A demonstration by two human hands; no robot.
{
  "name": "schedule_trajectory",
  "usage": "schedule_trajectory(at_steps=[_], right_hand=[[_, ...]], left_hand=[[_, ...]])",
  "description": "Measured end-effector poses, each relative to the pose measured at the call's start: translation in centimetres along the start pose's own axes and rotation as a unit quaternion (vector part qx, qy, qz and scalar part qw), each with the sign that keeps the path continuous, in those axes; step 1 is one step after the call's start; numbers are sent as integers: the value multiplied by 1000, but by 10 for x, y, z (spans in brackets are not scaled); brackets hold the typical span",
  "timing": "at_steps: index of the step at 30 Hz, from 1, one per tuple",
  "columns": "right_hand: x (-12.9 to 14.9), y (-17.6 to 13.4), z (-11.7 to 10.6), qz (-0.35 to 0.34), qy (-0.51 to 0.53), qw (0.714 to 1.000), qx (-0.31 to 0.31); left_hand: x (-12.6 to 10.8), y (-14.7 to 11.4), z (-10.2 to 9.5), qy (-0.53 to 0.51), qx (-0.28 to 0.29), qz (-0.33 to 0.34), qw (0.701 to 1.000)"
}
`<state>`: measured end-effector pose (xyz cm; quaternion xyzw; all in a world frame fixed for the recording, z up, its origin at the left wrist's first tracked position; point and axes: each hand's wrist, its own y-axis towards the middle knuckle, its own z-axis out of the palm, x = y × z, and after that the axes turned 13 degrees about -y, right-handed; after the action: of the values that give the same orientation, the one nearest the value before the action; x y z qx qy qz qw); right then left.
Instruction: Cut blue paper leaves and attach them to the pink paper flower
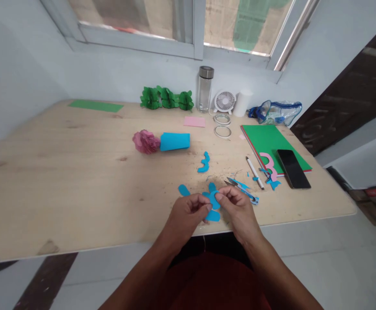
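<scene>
Blue paper cutout (215, 201) between both hands, over near edge of bench (94, 206). Right hand (239, 209): thumb and fingers pinched on its right edge. Left hand (186, 214): fingertips pinched together at its left side. Probably very light, thin, bendable, not slippery; may crease or tear. Best held lightly, fingertips only, at rim. Loose blue piece (213, 216) just beside.

Moderate, cool, even light, daylight from window (199, 30), faint soft shadows on tabletop (78, 181), slightly soft detail, wide-angle stretch at edges.
</scene>
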<state>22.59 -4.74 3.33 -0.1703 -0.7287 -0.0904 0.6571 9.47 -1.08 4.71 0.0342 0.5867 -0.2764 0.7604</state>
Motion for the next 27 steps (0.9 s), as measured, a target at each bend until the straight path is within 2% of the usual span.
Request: schedule_trajectory(at_steps=[6,9,11,17,21,27], right_hand=[[-9,4,-14,-14,-21,999,-41],[-14,6,-19,-6,-16,999,-34],[-16,6,-18,-2,-9,999,-39],[-9,1,-2,7,19,998,-66],[-10,-5,9,16,37,997,-73],[-18,-9,12,10,25,998,-64]], left_hand=[[2,0,-24,94,-47,57,993],[1,-1,-36,100,-97,69,988],[2,-2,-37,93,-106,72,987],[11,-4,-17,69,-23,30,997],[18,-3,-5,35,12,13,999],[19,1,-10,61,-2,23,998]])
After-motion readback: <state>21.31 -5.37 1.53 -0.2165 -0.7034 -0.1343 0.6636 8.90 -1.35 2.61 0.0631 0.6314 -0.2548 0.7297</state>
